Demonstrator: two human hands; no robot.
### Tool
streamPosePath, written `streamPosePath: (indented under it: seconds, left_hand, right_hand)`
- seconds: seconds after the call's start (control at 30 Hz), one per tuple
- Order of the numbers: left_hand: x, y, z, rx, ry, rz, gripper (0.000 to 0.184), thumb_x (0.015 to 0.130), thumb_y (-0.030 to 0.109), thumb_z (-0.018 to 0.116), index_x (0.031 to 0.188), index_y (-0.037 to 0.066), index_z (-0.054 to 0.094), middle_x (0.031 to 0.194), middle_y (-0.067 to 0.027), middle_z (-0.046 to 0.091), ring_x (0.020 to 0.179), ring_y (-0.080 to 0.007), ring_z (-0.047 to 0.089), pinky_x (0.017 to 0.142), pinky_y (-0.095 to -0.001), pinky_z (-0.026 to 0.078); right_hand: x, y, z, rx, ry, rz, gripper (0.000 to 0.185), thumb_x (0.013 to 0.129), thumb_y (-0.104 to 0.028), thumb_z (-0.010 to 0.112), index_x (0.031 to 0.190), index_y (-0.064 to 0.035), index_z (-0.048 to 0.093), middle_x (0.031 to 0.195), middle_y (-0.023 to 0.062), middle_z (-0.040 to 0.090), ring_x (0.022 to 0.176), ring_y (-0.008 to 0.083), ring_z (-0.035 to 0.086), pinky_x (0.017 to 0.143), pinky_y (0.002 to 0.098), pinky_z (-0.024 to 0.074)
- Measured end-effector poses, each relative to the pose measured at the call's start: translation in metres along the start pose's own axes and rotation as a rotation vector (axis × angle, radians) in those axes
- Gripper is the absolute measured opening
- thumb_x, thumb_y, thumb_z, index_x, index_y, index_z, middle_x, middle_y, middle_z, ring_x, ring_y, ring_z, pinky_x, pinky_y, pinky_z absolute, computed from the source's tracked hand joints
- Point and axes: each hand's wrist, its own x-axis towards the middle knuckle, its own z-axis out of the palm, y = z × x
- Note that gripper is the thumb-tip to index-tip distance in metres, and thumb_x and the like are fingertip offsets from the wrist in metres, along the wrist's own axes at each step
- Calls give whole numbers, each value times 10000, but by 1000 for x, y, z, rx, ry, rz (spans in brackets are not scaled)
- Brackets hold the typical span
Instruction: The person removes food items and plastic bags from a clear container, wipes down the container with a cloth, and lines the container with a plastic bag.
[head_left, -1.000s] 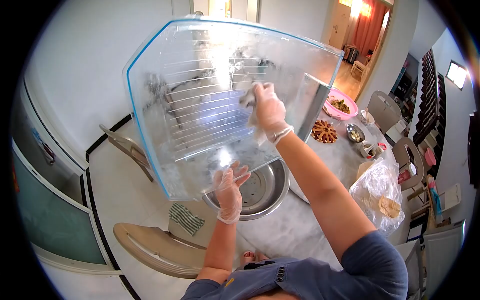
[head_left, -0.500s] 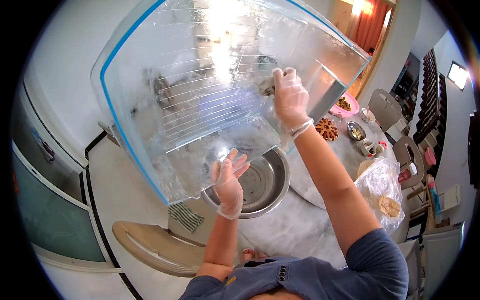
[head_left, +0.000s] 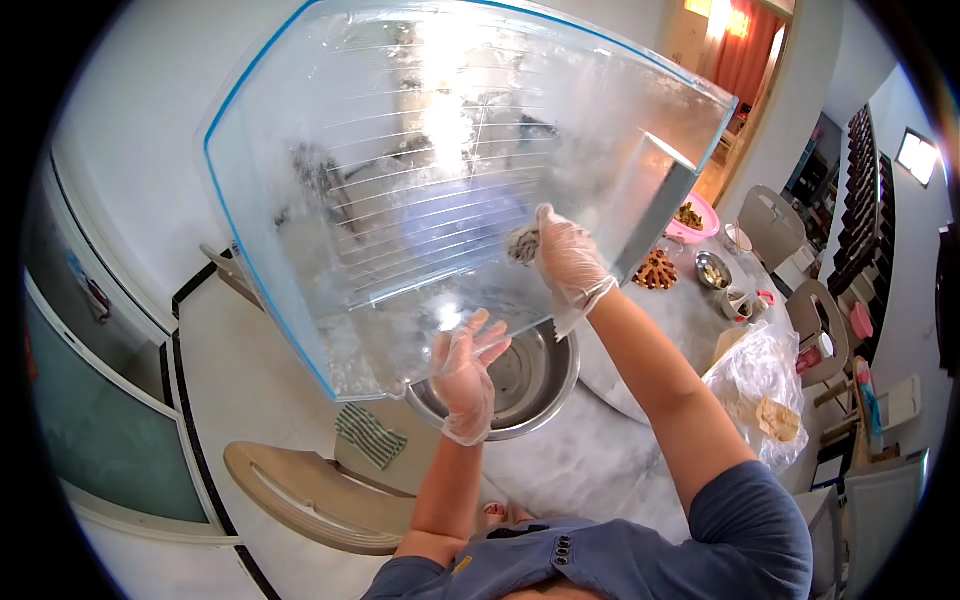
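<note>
A large clear plastic drawer (head_left: 300, 250) with a blue rim is tilted up in front of me, its lower part above a steel basin (head_left: 560, 385). Under its lower edge, my left hand (head_left: 466, 375) in a transparent glove supports it, thumb and fingers spread against the plastic. My right hand (head_left: 572, 258), also gloved, is closed around a crumpled greyish cloth (head_left: 522, 243) near the drawer's inner right side. Wet smears and glare cover parts of the clear walls.
On the marble table (head_left: 600, 460) stand a pink bowl (head_left: 705, 220), a brown lattice-like piece (head_left: 655, 270), a small steel bowl (head_left: 713, 270) and a plastic bag (head_left: 755, 390). A beige chair (head_left: 310, 500) and a striped cloth (head_left: 370, 435) are at lower left.
My right hand has moved down with the cloth along the drawer's right side. The drawer has shifted and tilted slightly; my left hand stays at its lower edge.
</note>
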Motion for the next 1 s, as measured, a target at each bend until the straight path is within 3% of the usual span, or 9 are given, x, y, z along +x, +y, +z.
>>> streamPosePath:
  seconds: [0.17,0.37,0.5,0.6,0.7,0.73,0.87,0.97,1.0]
  left_hand:
    - [-2,-1,5,-20,-20,10,127,858,112,424,854,-12,452,1038,-209,550,857,-349,593,697,-400,525]
    - [1,1,1,-14,-38,42,126,864,105,425,869,-20,445,1054,-208,551,867,-348,591,710,-415,517]
    - [8,0,-8,62,-56,78,101,869,98,421,827,6,429,1061,-199,551,872,-321,594,717,-410,516]
    - [15,-3,-12,140,-15,130,96,874,107,399,824,25,407,1024,-192,562,867,-309,596,720,-387,515]
    - [23,-3,-18,168,20,160,96,878,110,396,841,22,404,1026,-187,564,876,-297,595,724,-374,513]
    - [23,-3,-18,169,21,158,96,878,110,396,841,22,404,1026,-187,564,876,-297,595,724,-374,513]
    - [22,1,-12,214,24,111,104,876,109,403,806,33,394,1031,-197,562,880,-301,595,716,-368,514]
    - [20,0,-8,211,-5,84,117,871,107,409,779,40,385,1022,-200,565,868,-310,598,706,-369,516]
    - [19,-1,-9,196,-18,83,125,869,106,413,766,43,381,1016,-201,567,859,-314,601,699,-371,517]
  right_hand:
    - [0,-3,-7,-52,243,29,292,763,-35,520,1033,-63,411,957,162,516,863,340,563,690,396,489]
    - [-12,5,25,357,37,-126,423,740,-192,637,1100,-51,466,1072,194,499,962,331,530,812,372,441]
    - [-20,5,26,447,-53,-213,451,747,-172,620,1157,-47,480,1105,157,532,1031,278,524,851,350,422]
    - [-28,11,23,841,-407,-217,349,764,-106,603,1096,-34,523,970,132,598,966,212,562,834,327,428]
    - [-31,8,2,762,-264,-16,342,755,-82,607,1077,-11,517,975,121,597,947,211,570,810,334,442]
    - [-35,6,-7,1105,-235,-22,283,767,-89,577,1027,6,521,953,139,604,904,233,589,782,346,456]
    - [-2,7,35,478,214,110,242,770,-159,547,976,-31,545,937,176,599,859,319,580,745,371,457]
    - [-8,-8,14,585,8,167,238,753,-159,557,967,-56,569,971,144,600,917,311,568,762,379,450]
    - [1,-2,42,387,83,108,251,743,-138,551,983,-74,585,969,118,610,934,282,574,791,353,447]
